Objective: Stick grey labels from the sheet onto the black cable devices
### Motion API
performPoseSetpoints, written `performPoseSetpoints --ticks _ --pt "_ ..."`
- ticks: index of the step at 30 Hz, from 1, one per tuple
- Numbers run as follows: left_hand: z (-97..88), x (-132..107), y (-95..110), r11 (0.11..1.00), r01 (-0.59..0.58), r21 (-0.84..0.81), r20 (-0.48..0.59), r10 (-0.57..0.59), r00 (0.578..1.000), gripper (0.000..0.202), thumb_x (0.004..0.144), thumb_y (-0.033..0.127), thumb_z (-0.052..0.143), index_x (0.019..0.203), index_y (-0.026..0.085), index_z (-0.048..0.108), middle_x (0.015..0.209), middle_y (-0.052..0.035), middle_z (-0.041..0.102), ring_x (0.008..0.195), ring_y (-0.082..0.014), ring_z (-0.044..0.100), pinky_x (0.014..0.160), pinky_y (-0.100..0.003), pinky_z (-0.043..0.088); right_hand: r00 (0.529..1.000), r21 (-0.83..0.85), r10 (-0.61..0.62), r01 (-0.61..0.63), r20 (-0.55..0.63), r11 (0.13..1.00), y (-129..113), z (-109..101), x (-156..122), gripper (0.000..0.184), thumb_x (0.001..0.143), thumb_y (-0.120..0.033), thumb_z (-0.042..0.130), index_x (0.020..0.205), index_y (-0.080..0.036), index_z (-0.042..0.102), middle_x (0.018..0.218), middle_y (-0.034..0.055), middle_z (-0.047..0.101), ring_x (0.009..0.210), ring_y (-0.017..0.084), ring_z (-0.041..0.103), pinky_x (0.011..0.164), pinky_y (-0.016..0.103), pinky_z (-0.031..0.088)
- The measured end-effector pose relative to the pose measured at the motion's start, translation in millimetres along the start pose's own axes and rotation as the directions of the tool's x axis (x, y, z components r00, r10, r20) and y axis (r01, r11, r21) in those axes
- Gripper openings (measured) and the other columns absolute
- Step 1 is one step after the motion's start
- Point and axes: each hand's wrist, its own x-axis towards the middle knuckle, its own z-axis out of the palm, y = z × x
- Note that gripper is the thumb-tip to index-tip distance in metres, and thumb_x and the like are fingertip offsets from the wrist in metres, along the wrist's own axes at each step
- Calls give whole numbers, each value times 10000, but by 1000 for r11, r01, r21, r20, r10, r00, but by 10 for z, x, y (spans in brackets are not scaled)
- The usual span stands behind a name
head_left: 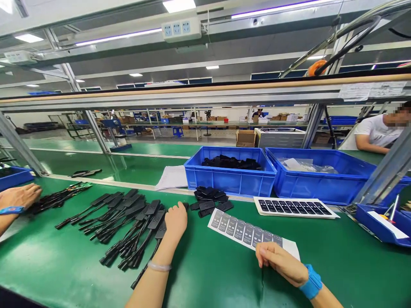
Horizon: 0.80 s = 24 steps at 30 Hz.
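My left hand [176, 219], with a pale bangle at its wrist, is closed around a black plastic piece that shows only at the fingertips. Left of it lie rows of black cables with flat housings [131, 209]. My right hand [279, 261], wearing a blue wrist strap, is pinched shut over the end of a label sheet [221, 222]. A thin dark tool [262, 278] points down from its fingers; its kind cannot be made out. Several loose black covers [208, 199] lie in a heap beyond my left hand.
Behind stand a blue bin of black parts [231, 182] and another blue bin [314, 182] with plastic bags. A second label sheet [295, 207] lies before them. At far left is another person's hand [19, 199] by a cable bundle [61, 196]. A small tray [382, 226] sits right.
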Motion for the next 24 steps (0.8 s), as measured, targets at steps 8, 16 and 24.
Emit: performPoseSetpoints --ticks 8,16,24 --pt "-198 -196 346 829 -46 -558 85 113 990 410 845 310 511 1221 146 494 1075 -135 557 886 -268 632 745 -389 501 934 23 -113 129 -339 991 78 -105 274 539 746 -676 601 536 -200 460 581 -29 389 609 144 343 610 286 303" --pt "36 -1056 998 208 416 -886 462 487 741 422 762 376 627 1086 158 466 917 -86 666 662 -126 625 627 -274 525 885 404 -121 323 -450 856 -96 74 51 311 830 -513 614 789 -212 546 741 -8 446 655 133 400 568 251 407" --pt "9 -1236 1022 29 668 -743 527 640 559 528 673 165 715 1150 152 490 978 -96 682 754 -155 674 730 -304 519 849 239 -178 331 -497 913 -208 188 -48 291 826 -488 638 779 -206 577 779 -5 444 649 123 417 516 225 429"
